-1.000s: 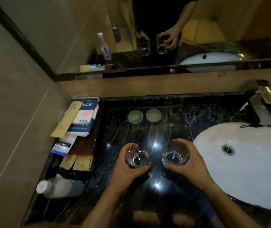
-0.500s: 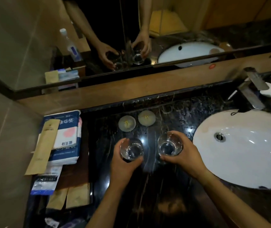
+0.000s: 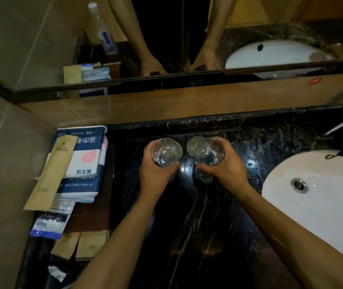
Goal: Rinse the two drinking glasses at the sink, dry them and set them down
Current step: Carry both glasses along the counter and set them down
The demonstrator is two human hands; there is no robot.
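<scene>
Glasses fill both of your hands at the far middle of the dark marble counter (image 3: 187, 236). Your left hand (image 3: 156, 178) curls its fingers (image 3: 145, 152) and thumb round the left glass (image 3: 167, 152), which stands upright with its mouth toward you. Your right hand (image 3: 227, 172) grips the right glass (image 3: 208, 152) the same way, thumb on the near side and fingers wrapped round the far right side. The two glasses sit side by side, close but apart. Whether their bases touch the counter you cannot tell from this view.

A round pale coaster (image 3: 193, 146) shows partly behind the right glass, on its left side; the glass overlaps it. A second one may lie behind the left glass, but only a sliver shows there.

To your right, the white sink basin (image 3: 322, 215) is set into the counter, its metal drain (image 3: 298, 185) near the middle, well apart from both glasses. To your left, a blue and white towel packet (image 3: 83, 163) lies flat with a tan paper sleeve (image 3: 51, 174) resting slantwise across it. Nearer you on that side lie a small clear sachet (image 3: 51, 222) and two more tan packets (image 3: 81, 246).

Along the far wall, the mirror (image 3: 41, 38) reflects your forearms, a plastic bottle and the basin.
</scene>
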